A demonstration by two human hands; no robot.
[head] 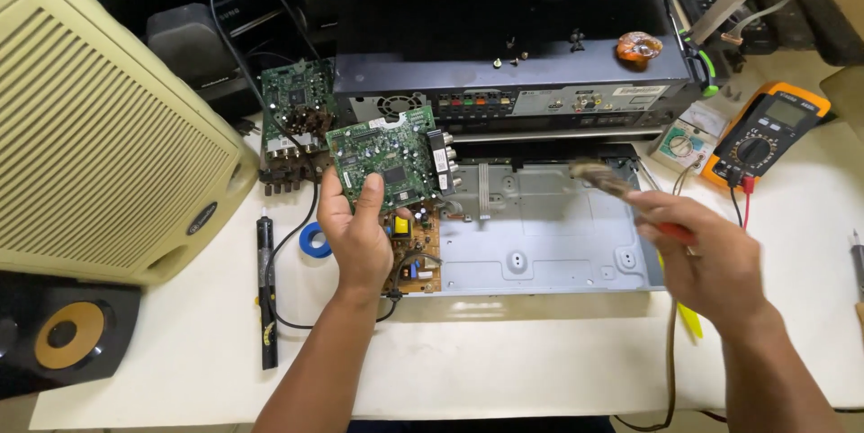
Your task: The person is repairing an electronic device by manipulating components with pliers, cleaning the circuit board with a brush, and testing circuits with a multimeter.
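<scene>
My left hand (pixel 358 230) holds a green circuit board (pixel 387 158) tilted up above the left end of an opened metal player chassis (pixel 549 235). A brown power board (pixel 414 253) sits in the chassis just below the hand. My right hand (pixel 711 257) grips a brush with a red handle (pixel 670 231); its bristle end (pixel 598 176) is blurred and points left over the chassis, apart from the green board.
A second green board (pixel 297 109) lies behind the held one. A cream speaker grille (pixel 99 136) fills the left. A black player (pixel 504 95) stands at the back, an orange multimeter (pixel 765 131) at the right. A black pen-like tool (pixel 265 293) and blue tape roll (pixel 313 240) lie at the left.
</scene>
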